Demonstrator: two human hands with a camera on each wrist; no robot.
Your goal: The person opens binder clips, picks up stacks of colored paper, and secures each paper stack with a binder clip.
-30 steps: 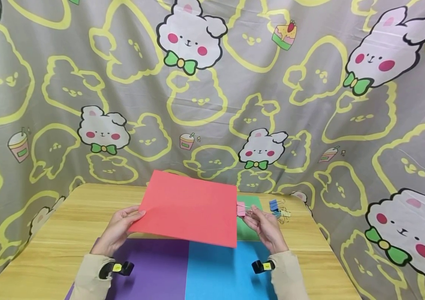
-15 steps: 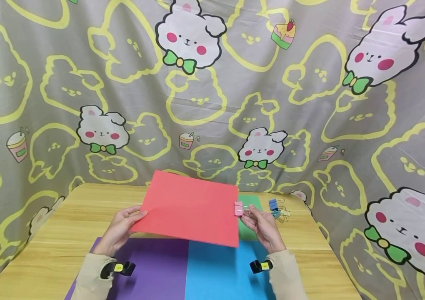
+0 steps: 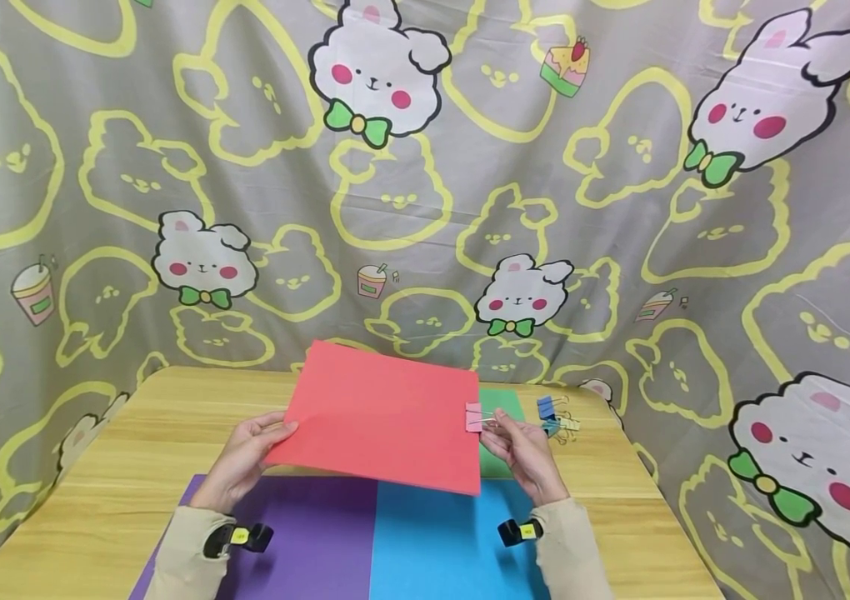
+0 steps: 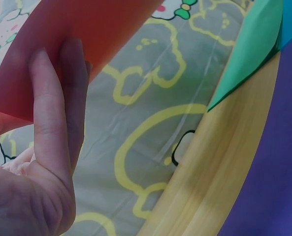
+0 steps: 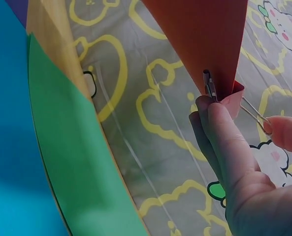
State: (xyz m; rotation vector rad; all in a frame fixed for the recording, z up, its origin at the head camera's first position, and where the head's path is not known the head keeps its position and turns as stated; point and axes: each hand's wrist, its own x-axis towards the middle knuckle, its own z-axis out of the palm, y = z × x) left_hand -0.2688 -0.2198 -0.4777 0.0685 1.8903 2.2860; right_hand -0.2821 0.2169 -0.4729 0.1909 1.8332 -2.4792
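Note:
A red sheet (image 3: 383, 417) is held up, tilted, above the table. The left hand (image 3: 243, 457) pinches its left edge, thumb on top; in the left wrist view the fingers of that hand (image 4: 49, 137) lie straight against the underside. A pink binder clip (image 3: 473, 417) sits on the sheet's right edge. The right hand (image 3: 526, 454) holds this clip by its wire handles. From the right wrist view, the clip (image 5: 233, 101) straddles the edge, one handle at the thumb and the other by the fingertips of the right hand (image 5: 249, 182).
Purple (image 3: 305, 533) and blue (image 3: 440, 542) sheets lie side by side at the front of the wooden table (image 3: 95, 467). Behind them is a green sheet (image 3: 502, 407), partly covered by the red one. Several binder clips, one blue (image 3: 547, 407), lie at the back right. A patterned curtain hangs behind.
The pink clip has moved left, from beside the red sheet's right edge onto it, with the right hand following. The red sheet and left hand have shifted very slightly right.

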